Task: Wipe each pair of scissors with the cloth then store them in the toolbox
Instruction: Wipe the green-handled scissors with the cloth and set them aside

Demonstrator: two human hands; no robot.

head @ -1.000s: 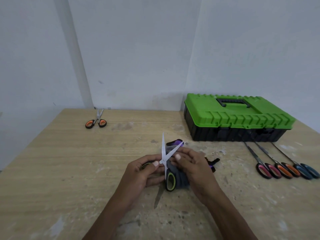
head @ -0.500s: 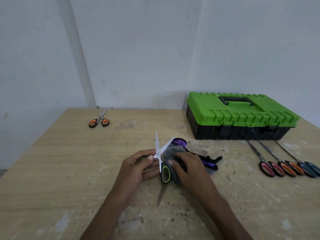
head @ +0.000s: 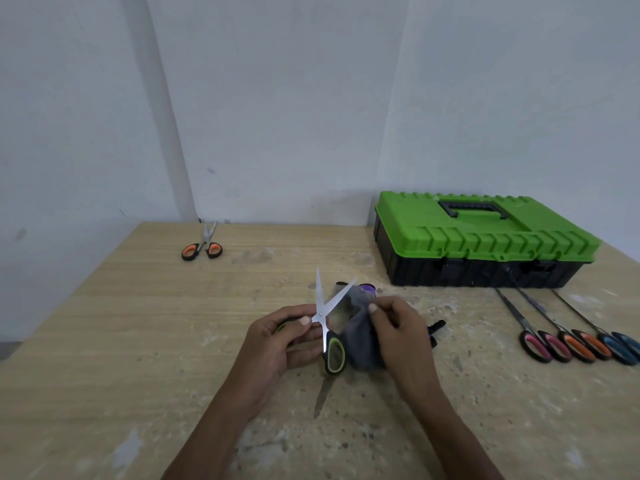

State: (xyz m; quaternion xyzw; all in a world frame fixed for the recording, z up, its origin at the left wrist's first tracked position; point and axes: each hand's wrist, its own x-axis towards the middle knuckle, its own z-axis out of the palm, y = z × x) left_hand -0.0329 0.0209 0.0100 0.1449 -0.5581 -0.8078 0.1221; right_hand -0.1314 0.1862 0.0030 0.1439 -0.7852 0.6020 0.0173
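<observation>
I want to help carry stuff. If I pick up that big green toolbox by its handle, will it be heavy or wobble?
The green toolbox looks like stiff plastic, so it probably won't bend. Its handle sits near the middle of the lid, so it should hang fairly level. It's wide and flat, unlikely to tip on the table. The lid is shut, so how heavy it is can't be told.

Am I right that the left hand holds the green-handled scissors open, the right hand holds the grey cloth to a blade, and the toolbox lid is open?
Not quite: the toolbox is closed, its green lid down flat, as the head view shows. The rest stands: the left hand holds the green-handled scissors open, and the right hand holds the grey cloth to a blade.
</observation>
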